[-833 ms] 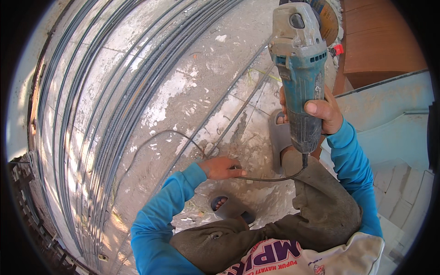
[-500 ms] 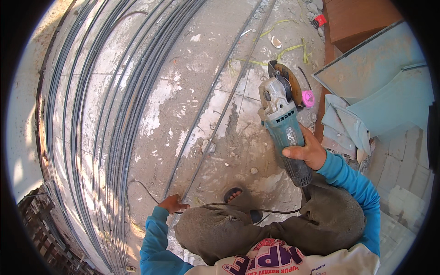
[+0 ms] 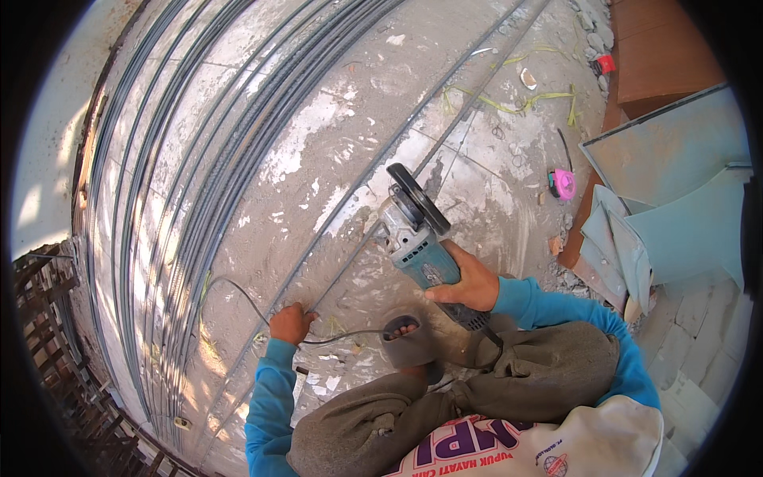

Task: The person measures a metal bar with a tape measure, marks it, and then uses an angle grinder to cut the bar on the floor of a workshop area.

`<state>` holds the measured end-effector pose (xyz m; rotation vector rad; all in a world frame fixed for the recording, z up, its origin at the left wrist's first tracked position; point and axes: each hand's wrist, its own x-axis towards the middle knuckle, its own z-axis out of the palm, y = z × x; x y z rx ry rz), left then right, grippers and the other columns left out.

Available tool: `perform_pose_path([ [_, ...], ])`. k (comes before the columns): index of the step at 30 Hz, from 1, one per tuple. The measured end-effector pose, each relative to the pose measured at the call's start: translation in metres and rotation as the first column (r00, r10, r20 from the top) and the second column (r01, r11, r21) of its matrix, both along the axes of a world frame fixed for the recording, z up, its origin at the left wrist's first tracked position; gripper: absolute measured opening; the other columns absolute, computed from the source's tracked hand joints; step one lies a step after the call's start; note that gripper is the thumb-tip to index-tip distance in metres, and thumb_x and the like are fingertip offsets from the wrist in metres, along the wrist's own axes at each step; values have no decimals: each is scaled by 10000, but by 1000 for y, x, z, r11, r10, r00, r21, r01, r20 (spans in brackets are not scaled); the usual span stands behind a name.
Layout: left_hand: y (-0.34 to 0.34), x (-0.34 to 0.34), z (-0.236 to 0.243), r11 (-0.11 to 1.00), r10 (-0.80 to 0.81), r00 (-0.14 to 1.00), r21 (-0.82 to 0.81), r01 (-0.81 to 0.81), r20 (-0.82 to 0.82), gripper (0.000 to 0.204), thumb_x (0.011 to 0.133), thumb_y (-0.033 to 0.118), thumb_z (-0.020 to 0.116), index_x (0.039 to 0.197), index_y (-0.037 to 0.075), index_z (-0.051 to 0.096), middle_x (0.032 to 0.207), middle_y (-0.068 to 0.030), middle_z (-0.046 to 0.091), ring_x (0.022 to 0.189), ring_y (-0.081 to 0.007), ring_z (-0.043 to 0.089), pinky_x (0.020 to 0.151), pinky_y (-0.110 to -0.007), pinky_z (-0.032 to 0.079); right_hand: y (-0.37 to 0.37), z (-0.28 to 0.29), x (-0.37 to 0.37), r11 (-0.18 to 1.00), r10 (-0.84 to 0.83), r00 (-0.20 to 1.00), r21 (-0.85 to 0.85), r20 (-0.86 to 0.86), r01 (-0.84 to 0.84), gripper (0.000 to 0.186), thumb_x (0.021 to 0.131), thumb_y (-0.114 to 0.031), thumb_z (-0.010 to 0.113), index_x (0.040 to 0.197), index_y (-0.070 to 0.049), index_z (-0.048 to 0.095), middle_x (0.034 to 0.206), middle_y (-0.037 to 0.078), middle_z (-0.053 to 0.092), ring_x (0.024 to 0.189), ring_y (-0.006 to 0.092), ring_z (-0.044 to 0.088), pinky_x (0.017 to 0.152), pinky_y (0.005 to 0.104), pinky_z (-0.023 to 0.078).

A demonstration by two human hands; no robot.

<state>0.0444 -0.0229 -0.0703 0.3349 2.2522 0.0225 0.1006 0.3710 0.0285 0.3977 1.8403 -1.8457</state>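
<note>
My right hand [image 3: 465,282] grips a teal angle grinder [image 3: 425,262] by its body, its disc and dark guard [image 3: 417,199] tilted over two long steel bars [image 3: 393,145] on the dusty floor. Its cord [image 3: 246,290] loops leftward beneath my left hand [image 3: 292,324], whose fingers are curled down at the bars beside the cord; exactly what they grip is hidden. My sandalled foot [image 3: 405,334] is between my hands, below the grinder.
Many rebar rods [image 3: 262,103] curve along the left beside a pale wall [image 3: 48,151] and dark wooden slats [image 3: 40,302]. At right lie a pink tape measure [image 3: 563,183], rubble [image 3: 596,40], brown boards [image 3: 660,40], pale sheets [image 3: 675,222] and green twine [image 3: 509,103].
My right hand has brought the grinder down and left, from upright at upper right to low over the two bars. My left hand has shifted left onto the bars.
</note>
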Motion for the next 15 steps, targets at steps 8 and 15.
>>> perform_pose_path([
  [8, 85, 27, 86, 798, 135, 955, 543, -262, 262, 645, 770, 483, 719, 1157, -8, 558, 1126, -220, 581, 1054, -329, 582, 891, -405, 465, -19, 13, 12, 977, 212, 966, 69, -150, -203, 708, 724, -427, 751, 1208, 0, 459, 1027, 215, 610, 949, 334, 621, 807, 406, 479],
  [15, 222, 44, 161, 648, -188, 924, 749, -138, 332, 889, 726, 450, 784, 1330, -45, 362, 1259, -239, 497, 1199, -320, 487, 1012, -401, 399, 9, 61, 7, 992, -19, 895, 101, -445, 71, 706, 726, -421, 742, 1209, -2, 442, 998, 215, 617, 933, 329, 632, 791, 407, 485],
])
